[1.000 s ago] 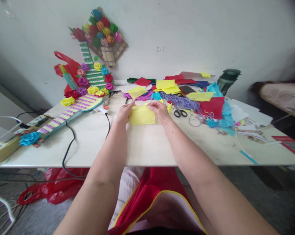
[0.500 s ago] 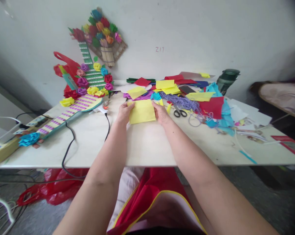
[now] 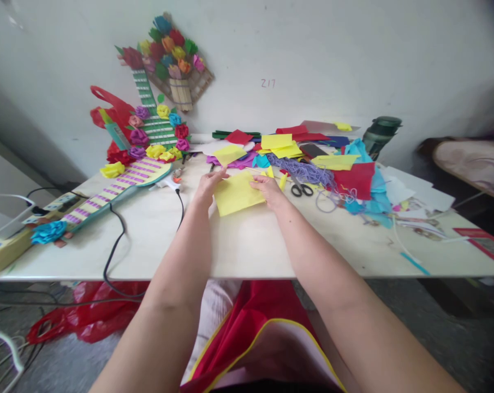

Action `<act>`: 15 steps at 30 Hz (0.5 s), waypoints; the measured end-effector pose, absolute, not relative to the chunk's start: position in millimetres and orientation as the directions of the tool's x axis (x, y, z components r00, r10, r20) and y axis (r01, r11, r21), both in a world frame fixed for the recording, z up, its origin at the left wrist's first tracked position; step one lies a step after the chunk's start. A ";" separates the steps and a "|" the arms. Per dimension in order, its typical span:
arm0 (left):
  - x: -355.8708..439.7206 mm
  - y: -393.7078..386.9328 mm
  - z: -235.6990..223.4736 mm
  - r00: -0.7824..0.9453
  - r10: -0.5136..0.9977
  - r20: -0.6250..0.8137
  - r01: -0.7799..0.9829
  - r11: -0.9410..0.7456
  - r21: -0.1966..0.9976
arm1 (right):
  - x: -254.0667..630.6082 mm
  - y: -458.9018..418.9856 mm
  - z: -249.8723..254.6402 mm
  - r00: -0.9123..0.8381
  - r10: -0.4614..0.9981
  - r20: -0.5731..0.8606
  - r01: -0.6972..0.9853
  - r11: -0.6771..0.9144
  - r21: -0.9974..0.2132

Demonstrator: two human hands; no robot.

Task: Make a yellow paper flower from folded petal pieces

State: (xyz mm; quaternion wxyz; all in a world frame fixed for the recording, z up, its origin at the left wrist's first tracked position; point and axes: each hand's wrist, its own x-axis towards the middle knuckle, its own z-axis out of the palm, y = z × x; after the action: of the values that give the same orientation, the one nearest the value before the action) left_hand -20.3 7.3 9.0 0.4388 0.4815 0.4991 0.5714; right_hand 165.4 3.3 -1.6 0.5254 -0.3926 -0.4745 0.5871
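Right hand pinches yellow paper below apparent "217".

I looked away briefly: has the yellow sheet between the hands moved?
Yes, slightly. The yellow sheet has tilted: its lower left corner is nearer the front edge of the table.

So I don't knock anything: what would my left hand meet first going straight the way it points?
Beyond the held yellow sheet, your left hand would probably meet the yellow paper atop the purple paper, though depth is unclear.
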 end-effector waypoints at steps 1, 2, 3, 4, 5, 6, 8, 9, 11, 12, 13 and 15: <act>-21.2 6.7 9.0 -0.127 0.984 0.122 0.024 -0.120 0.992 | 165.8 2.4 -1.0 -0.147 0.989 0.033 -0.238 -0.003 -0.971; -21.9 5.9 8.9 -0.094 0.987 0.129 0.061 -0.123 0.990 | 166.2 1.6 -0.5 -0.155 0.987 0.029 -0.231 -0.007 -0.973; -22.3 5.1 8.7 -0.062 0.989 0.133 0.092 -0.127 0.988 | 166.6 1.2 -0.2 -0.166 0.986 0.026 -0.225 -0.012 -0.974; -22.5 4.2 8.5 -0.034 0.990 0.136 0.118 -0.131 0.984 | 167.1 1.0 0.0 -0.176 0.984 0.024 -0.222 -0.016 -0.975; -22.4 3.0 8.4 0.002 0.991 0.135 0.137 -0.134 0.982 | 167.6 0.9 0.1 -0.180 0.984 0.020 -0.220 -0.020 -0.975; -22.1 1.8 8.4 0.047 0.991 0.128 0.148 -0.134 0.980 | 168.0 0.9 0.1 -0.179 0.984 0.016 -0.218 -0.024 -0.976; -21.0 -0.8 8.6 0.140 0.985 0.097 0.151 -0.119 0.981 | 168.9 0.7 0.1 -0.183 0.983 0.009 -0.210 -0.031 -0.977; -20.2 -2.1 8.9 0.175 0.982 0.076 0.144 -0.102 0.984 | 169.2 0.5 0.2 -0.192 0.981 0.005 -0.200 -0.034 -0.979; -18.8 -4.0 9.3 0.211 0.977 0.039 0.130 -0.067 0.989 | 169.7 -0.3 0.4 -0.227 0.974 0.006 -0.188 -0.037 -0.982; -18.1 -4.6 9.4 0.218 0.976 0.030 0.126 -0.058 0.990 | 169.8 -0.7 0.5 -0.244 0.970 0.012 -0.192 -0.037 -0.981; -17.4 -4.9 9.4 0.225 0.974 0.025 0.125 -0.054 0.991 | 169.7 -0.9 0.4 -0.252 0.968 0.018 -0.203 -0.034 -0.979; -16.3 -5.2 9.0 0.248 0.968 0.022 0.129 -0.055 0.990 | 169.1 -0.7 -0.4 -0.244 0.969 0.037 -0.234 -0.022 -0.972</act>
State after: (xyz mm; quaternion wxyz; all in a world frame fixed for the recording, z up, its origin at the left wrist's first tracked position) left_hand -16.3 -5.2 9.0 0.5135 0.6004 0.4568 0.4088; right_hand 169.1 -0.7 -0.4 0.4916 -0.3695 -0.4975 0.6118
